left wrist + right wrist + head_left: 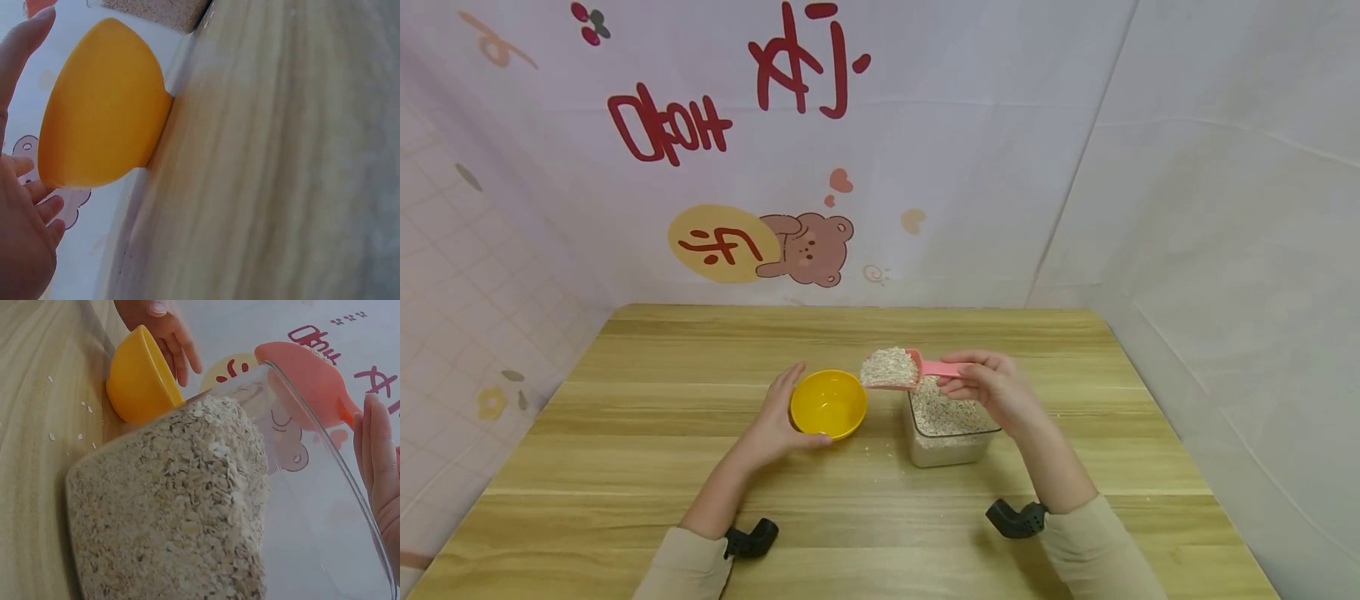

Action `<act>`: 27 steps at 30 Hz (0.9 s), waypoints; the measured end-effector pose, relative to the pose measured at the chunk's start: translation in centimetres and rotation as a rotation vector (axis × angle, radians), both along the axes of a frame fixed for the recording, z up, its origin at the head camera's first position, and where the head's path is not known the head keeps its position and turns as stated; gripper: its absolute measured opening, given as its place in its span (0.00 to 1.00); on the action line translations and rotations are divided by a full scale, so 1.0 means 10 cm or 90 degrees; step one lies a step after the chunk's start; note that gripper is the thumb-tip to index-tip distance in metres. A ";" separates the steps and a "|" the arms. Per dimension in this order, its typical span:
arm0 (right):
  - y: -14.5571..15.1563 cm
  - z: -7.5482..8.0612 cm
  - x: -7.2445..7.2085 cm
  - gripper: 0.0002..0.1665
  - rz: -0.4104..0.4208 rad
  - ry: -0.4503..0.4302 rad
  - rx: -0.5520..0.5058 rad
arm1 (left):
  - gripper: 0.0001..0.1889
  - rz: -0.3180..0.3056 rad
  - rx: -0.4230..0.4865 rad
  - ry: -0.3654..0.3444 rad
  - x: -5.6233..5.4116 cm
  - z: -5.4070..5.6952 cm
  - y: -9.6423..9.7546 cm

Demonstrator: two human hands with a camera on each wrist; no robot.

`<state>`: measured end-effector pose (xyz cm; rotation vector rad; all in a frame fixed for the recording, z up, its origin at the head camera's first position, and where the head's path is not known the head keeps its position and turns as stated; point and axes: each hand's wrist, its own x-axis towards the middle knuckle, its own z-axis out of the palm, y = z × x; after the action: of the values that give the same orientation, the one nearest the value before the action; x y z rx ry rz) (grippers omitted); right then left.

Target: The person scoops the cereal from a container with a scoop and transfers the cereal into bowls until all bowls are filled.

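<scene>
1. Through the head camera I see a wooden table [625, 467] before a white printed backdrop [970, 167].
2. The person's left hand [778, 421] surrounds a yellow bowl [829, 408] loosely, thumb and fingers spread; I cannot tell whether the fingertips touch it. The bowl stands upright on the table.
3. The right hand [992, 387] pinches the handle of a pink scoop [917, 365], raised between the bowl and a clear box [951, 454], and heaped with oats [887, 367].
4. That box, just right of the bowl, also holds oats.
5. From the right wrist, I notice loose flakes [52, 436] on the table.
</scene>
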<state>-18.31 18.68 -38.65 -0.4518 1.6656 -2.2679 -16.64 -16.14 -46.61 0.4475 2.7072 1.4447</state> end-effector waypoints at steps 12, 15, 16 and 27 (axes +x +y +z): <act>-0.15 -0.01 -0.07 0.21 0.024 -0.028 0.032 | 0.63 -0.029 0.037 -0.017 -0.04 -0.09 -0.05; -0.18 -0.02 -0.09 0.21 0.024 -0.034 0.040 | 0.63 -0.035 0.048 -0.022 -0.05 -0.10 -0.05; -0.19 -0.02 -0.10 0.20 0.024 -0.036 0.043 | 0.63 -0.036 0.050 -0.023 -0.05 -0.11 -0.05; -0.27 -0.05 -0.17 0.21 0.040 -0.037 0.072 | 0.62 -0.036 0.079 -0.045 -0.08 -0.17 -0.06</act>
<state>-20.03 16.01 -39.11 -0.4015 1.7149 -2.1092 -17.47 -16.78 -48.28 0.4652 2.5399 1.5880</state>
